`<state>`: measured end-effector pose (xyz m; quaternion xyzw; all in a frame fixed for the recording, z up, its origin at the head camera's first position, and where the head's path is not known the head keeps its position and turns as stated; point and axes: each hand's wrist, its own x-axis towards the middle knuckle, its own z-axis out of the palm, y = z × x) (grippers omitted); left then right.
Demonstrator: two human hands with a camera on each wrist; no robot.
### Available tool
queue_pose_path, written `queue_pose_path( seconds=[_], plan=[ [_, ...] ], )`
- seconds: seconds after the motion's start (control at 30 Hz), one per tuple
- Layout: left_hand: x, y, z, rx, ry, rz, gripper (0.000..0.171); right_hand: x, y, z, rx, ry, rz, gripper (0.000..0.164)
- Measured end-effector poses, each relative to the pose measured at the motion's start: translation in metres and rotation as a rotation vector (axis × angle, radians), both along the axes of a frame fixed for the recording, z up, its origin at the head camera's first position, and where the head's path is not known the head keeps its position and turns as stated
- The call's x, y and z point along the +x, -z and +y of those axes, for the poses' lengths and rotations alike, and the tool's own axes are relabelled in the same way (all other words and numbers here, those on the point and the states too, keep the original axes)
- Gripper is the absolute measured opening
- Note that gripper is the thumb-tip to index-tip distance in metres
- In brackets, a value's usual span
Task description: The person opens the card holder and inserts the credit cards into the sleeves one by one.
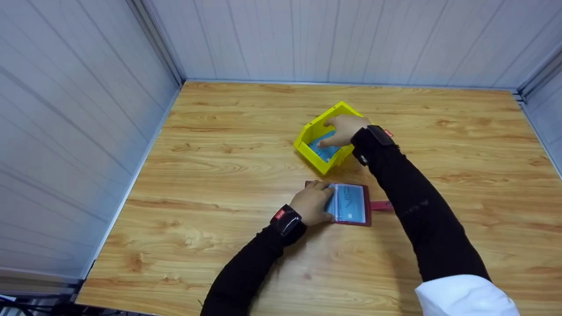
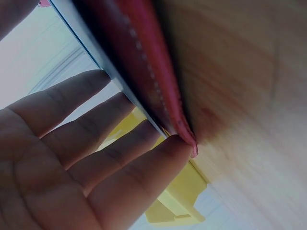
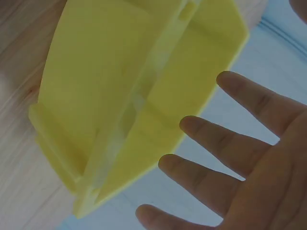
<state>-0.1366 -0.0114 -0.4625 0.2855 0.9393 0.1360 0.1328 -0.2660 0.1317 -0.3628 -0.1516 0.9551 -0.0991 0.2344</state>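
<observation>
A dark red card holder (image 1: pixel 368 210) lies flat on the table, with a blue-and-white card (image 1: pixel 352 204) on it, pale lettering on its face. My left hand (image 1: pixel 311 204) rests on the holder's left part. In the left wrist view its nearly straight fingers (image 2: pixel 139 184) touch the holder's red stitched edge (image 2: pixel 163 76). Farther back stands a yellow bin (image 1: pixel 312 129) with blue cards (image 1: pixel 325 151) inside. Over the bin's right side is my right hand (image 1: pixel 347 128), fingers spread, holding nothing. The right wrist view shows these fingers (image 3: pixel 211 136) apart beside the bin wall (image 3: pixel 187 91).
A red strap (image 1: pixel 381 205) with a snap sticks out from the holder's right side. Pale panel walls (image 1: pixel 281 39) bound the wooden table (image 1: pixel 210 145) at the back and left. Dark cables (image 1: pixel 26 305) lie beyond the table's front left corner.
</observation>
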Motion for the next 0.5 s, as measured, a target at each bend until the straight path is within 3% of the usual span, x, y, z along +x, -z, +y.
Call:
queue_pose_path(
  seconds=[0.23, 0.5],
  plan=[
    [0.0, -0.001, 0.001, 0.0, -0.009, -0.01, 0.078, -0.008, 0.01, -0.014, 0.009, 0.102, -0.096, 0.08],
    [0.001, -0.001, 0.001, 0.015, -0.006, -0.005, 0.075, -0.007, 0.022, -0.022, 0.004, 0.083, -0.146, 0.07]
  ],
)
